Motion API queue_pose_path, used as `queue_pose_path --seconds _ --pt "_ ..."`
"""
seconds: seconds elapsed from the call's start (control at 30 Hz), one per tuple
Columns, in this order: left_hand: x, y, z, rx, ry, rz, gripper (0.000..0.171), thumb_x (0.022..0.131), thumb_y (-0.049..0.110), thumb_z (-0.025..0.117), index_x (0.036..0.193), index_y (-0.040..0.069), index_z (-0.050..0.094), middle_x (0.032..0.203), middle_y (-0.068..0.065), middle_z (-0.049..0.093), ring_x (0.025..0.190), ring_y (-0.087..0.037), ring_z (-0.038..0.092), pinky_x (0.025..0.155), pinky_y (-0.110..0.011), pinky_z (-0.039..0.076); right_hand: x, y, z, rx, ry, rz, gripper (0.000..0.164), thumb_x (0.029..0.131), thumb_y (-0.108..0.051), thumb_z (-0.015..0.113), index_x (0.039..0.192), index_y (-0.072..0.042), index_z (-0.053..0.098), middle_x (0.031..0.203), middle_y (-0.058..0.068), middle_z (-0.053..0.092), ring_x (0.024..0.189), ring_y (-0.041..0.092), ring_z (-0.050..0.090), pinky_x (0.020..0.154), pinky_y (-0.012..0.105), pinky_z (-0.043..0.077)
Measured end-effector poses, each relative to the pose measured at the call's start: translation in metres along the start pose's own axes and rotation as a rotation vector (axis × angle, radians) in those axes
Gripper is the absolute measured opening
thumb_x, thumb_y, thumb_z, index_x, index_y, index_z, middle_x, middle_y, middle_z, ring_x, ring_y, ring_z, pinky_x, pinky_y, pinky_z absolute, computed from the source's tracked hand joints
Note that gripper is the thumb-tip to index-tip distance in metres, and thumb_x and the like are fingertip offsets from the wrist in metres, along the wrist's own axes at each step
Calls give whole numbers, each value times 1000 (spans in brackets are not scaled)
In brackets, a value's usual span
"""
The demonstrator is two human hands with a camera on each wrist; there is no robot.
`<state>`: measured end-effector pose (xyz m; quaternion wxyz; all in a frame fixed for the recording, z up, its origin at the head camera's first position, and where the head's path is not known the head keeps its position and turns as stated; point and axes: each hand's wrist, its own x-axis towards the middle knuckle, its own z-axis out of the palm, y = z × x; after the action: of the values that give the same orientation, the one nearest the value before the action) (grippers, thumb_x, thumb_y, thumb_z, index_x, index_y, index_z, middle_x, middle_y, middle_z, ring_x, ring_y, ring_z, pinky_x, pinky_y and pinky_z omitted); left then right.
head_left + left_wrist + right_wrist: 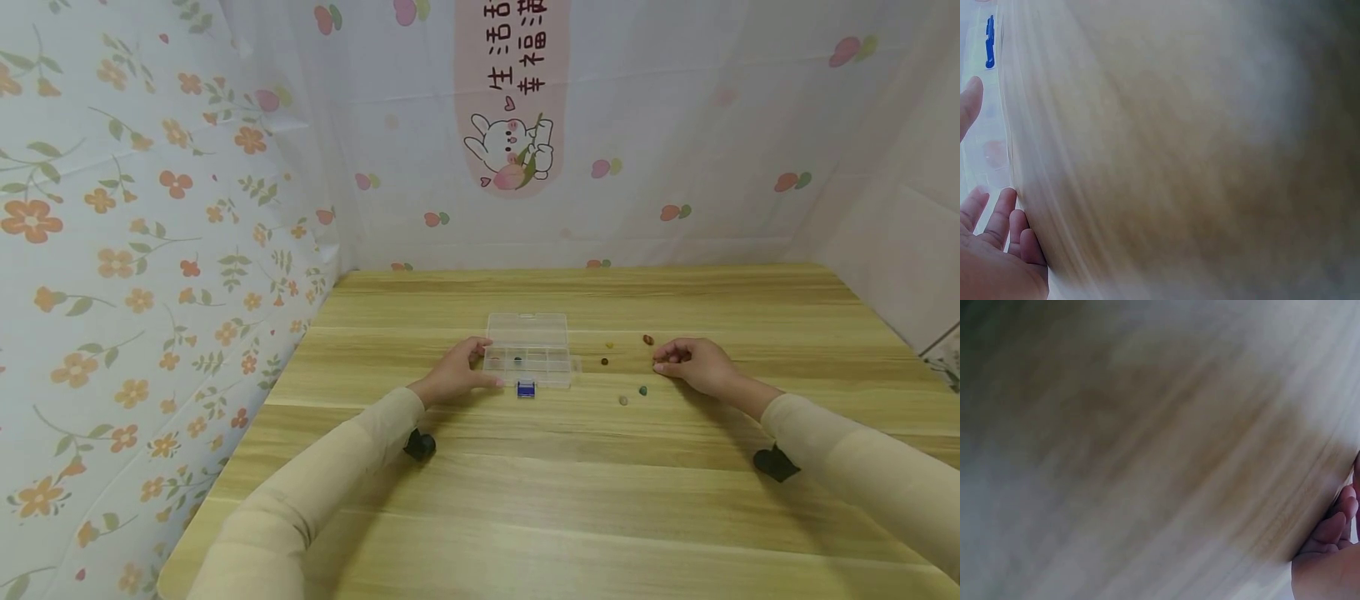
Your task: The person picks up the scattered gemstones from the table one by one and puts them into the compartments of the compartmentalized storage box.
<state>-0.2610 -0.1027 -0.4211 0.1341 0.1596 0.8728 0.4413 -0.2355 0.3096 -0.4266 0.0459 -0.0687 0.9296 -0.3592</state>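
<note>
A clear plastic compartment box (537,377) lies on the table with its lid (527,330) folded back and a blue latch (526,389) at the front. My left hand (459,372) holds its left end, thumb at the front corner and fingers toward the back. Inside the box, a dark stone (517,360) and a faint reddish one sit in compartments. My right hand (693,367) is low over the table, its thumb and index fingertips pinching a small brown stone (655,360). Just behind these fingertips lies a reddish-brown stone (648,340). The right wrist view hides the stone.
Between box and right hand lie a yellow stone (609,345), a dark brown stone (604,362), a green stone (642,390) and a beige stone (622,401). The wooden table (480,500) ends at a printed curtain (637,125) behind and a floral curtain (150,250) on the left.
</note>
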Motion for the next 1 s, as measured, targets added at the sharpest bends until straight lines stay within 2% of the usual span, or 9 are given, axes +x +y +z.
queue_pose_path --seconds 0.3,0.53,0.83,1.0 --pt "0 1 0 -4 0 1 75 79 24 84 141 8 46 132 -14 49 131 -32 42 108 -44 33 1 -1 -2 -9 21 -15 24 94 -24 68 105 -3 67 91 6 61 79 19 50 66 30 42" --pt "-1 2 0 -8 -3 -3 75 79 24 83 141 8 45 133 -14 48 131 -32 42 108 -45 33 -1 -8 -6 63 10 -3 24 94 -18 67 108 1 65 91 9 61 71 17 52 55 27 47" --pt "-1 1 0 -7 -1 -5 75 79 24 83 141 8 45 133 -14 48 131 -32 41 108 -44 32 -1 -13 -7 81 32 -22 30 95 -26 66 109 0 64 91 11 61 70 19 51 54 28 45" --pt "-1 1 0 0 0 -3 74 79 24 83 141 8 45 132 -13 49 130 -32 42 108 -44 33 1 -15 -5 85 50 -50 31 95 -25 66 111 1 65 96 13 62 76 21 52 57 27 45"
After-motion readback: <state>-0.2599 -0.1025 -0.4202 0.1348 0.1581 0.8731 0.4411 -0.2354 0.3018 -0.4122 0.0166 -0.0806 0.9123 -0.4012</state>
